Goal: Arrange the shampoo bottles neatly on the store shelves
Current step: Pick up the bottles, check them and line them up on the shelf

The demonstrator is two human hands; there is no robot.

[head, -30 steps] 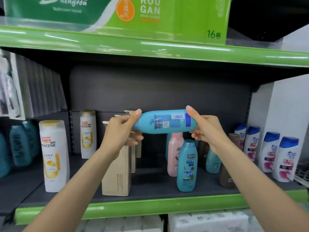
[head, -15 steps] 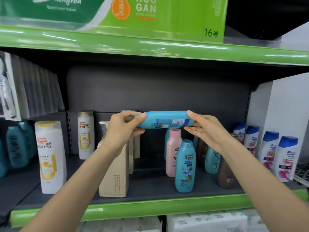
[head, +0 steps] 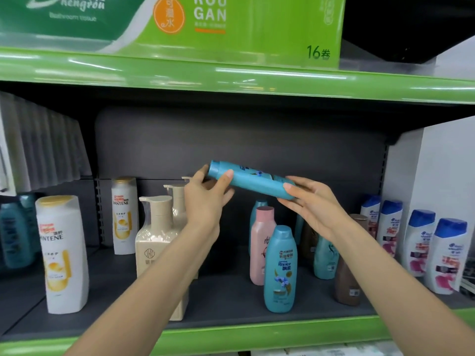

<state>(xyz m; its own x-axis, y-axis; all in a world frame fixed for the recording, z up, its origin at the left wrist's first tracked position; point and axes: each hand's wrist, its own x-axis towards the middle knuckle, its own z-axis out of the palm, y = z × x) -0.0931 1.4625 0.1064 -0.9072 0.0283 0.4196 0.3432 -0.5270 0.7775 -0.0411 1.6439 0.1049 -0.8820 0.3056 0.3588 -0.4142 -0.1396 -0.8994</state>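
Observation:
I hold a teal shampoo bottle (head: 253,181) on its side in the air above the grey shelf (head: 226,301), cap end up-left, base end lower right. My left hand (head: 205,199) pinches the cap end between thumb and fingers. My right hand (head: 312,201) cups the base end with thumb on top. Below stand another teal Rejoice bottle (head: 280,269), a pink bottle (head: 261,244) and a brown bottle (head: 347,281). Beige pump bottles (head: 154,237) stand behind my left forearm.
White Pantene bottles (head: 63,255) stand at the left, one further back (head: 124,214). Several white bottles with blue caps (head: 446,255) line the right end by a white side wall. The green upper shelf edge (head: 231,78) carries tissue packs (head: 180,19) overhead.
The bottle has turned in my hands: it lay level with its barcode toward me, now it tilts down to the right and shows its front label. Both hands shifted slightly with it.

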